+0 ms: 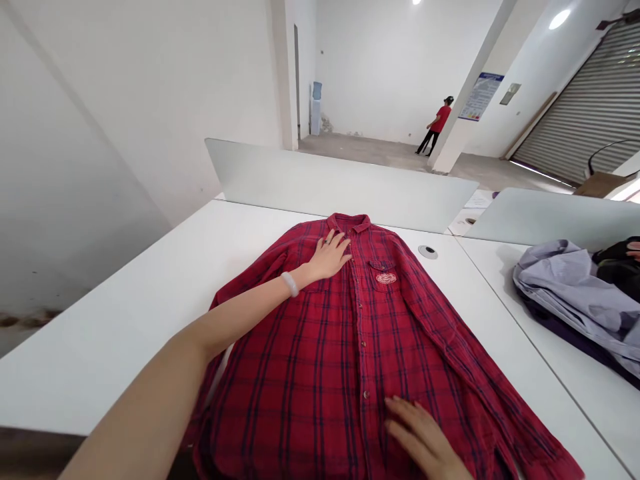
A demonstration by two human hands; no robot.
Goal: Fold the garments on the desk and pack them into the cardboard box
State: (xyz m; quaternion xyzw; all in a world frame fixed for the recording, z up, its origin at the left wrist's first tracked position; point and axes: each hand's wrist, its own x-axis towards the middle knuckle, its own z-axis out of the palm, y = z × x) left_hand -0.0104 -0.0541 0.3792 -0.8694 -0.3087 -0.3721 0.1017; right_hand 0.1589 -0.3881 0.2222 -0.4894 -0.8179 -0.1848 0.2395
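A red and navy plaid shirt (325,353) lies front side up, its collar (347,222) pointing to the far side and its sleeves spread to both sides. Small buttons run down the placket, and a pale badge (386,279) marks the chest pocket on the right. My left hand (327,257) rests flat on the upper chest just below the collar, fingers spread; a light bracelet is on the wrist. Lower down, to the right of the buttons, my right hand (420,433) is over the shirt with its fingers stretched out, slightly blurred. Neither hand grasps any cloth.
The shirt is on a white table (125,320) with a frosted divider (320,183) along its back edge. A round cable grommet (428,252) sits right of the collar. Folded grey clothes (575,287) are piled at the right. A person (438,125) in red stands far off near a pillar.
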